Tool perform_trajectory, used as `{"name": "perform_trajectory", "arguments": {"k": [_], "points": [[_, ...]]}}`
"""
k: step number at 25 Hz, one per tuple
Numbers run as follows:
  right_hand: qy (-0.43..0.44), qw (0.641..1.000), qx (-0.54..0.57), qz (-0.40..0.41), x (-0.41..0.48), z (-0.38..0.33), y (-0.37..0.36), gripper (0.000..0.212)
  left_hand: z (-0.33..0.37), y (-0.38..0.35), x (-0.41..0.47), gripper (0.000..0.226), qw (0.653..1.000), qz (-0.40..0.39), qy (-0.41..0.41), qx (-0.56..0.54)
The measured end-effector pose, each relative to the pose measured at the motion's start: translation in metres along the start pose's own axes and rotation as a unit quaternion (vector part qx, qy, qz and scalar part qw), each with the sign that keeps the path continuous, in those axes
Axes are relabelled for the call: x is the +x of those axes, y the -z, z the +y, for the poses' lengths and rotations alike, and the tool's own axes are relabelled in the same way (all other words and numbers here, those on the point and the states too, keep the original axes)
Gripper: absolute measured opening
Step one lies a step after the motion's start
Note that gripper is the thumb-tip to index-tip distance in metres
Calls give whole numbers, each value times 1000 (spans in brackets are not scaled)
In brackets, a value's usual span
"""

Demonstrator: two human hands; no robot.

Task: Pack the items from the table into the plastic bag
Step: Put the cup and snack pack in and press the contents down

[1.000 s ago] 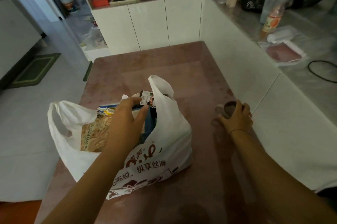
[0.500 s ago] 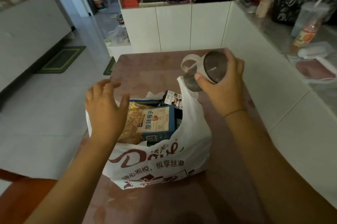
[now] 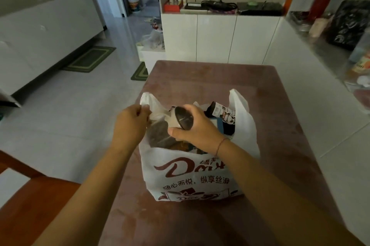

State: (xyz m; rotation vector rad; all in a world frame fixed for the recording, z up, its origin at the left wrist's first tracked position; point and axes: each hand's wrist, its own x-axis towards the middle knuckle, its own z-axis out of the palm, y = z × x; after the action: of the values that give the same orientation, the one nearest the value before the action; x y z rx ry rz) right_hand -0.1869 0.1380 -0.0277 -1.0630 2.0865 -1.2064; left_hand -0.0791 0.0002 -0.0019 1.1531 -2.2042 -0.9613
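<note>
A white plastic bag with dark red print stands open on the reddish-brown table. My left hand pinches the bag's left handle and pulls it outward. My right hand grips a small pale cup with a dark base, tilted on its side over the bag's mouth. Inside the bag I see a dark bottle with a panda label, a blue box edge and a brownish packet, mostly hidden by my hands.
A white counter with a red bottle, a black patterned bag and drinks runs along the table's right side. White cabinets stand beyond the far edge. An orange-brown chair or bench sits at the lower left; tiled floor lies left.
My right hand carried the cup from above the bag's far side down to its mouth. My left hand moved from hovering open to pinching the left handle. The camera view shifted.
</note>
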Motion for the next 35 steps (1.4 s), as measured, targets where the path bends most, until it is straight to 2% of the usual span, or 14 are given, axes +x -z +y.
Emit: {"name": "perform_trajectory", "arguments": {"k": [3,9,12,15,18,20,22,24,26,28,29,31,33,35], "points": [[25,995,-55,-77,-6,2,-3,72,6,9,-3,33,995,20,-33,-91],[74,972,-190,-117,-10,-13,1,65,16,12,-10,34,978,19,-40,-202],[-14,929,-352,-114,-14,-11,-14,66,20,10,-16,34,970,18,-53,-236],[-103,883,-443,-119,-12,-7,-38,94,21,8,-20,35,971,4,-58,-231],[-115,887,-414,-168,-9,-12,-37,101,20,8,-21,34,970,-14,-52,-236],[-73,918,-360,-148,-12,-14,-18,93,19,10,-19,33,969,-28,-51,-241],[-2,958,-286,18,-12,-10,9,75,17,8,-16,29,972,-33,-52,-228],[12,924,-297,240,-7,2,37,69,16,3,-13,23,977,-36,-49,-206],[-91,884,-313,335,-2,19,61,82,17,-4,-12,22,981,-45,-47,-184],[-209,900,-221,312,0,37,70,86,16,-11,-13,24,984,-49,-49,-166],[-232,919,-127,291,0,40,72,76,16,-14,-14,25,984,-49,-51,-163],[-185,943,73,266,-1,37,83,39,20,-13,-12,24,979,-48,-60,-188],[-111,930,173,303,0,20,108,8,31,-7,0,27,970,-27,-70,-231],[-28,913,219,343,-3,-1,134,14,43,3,16,29,965,0,-75,-252]]}}
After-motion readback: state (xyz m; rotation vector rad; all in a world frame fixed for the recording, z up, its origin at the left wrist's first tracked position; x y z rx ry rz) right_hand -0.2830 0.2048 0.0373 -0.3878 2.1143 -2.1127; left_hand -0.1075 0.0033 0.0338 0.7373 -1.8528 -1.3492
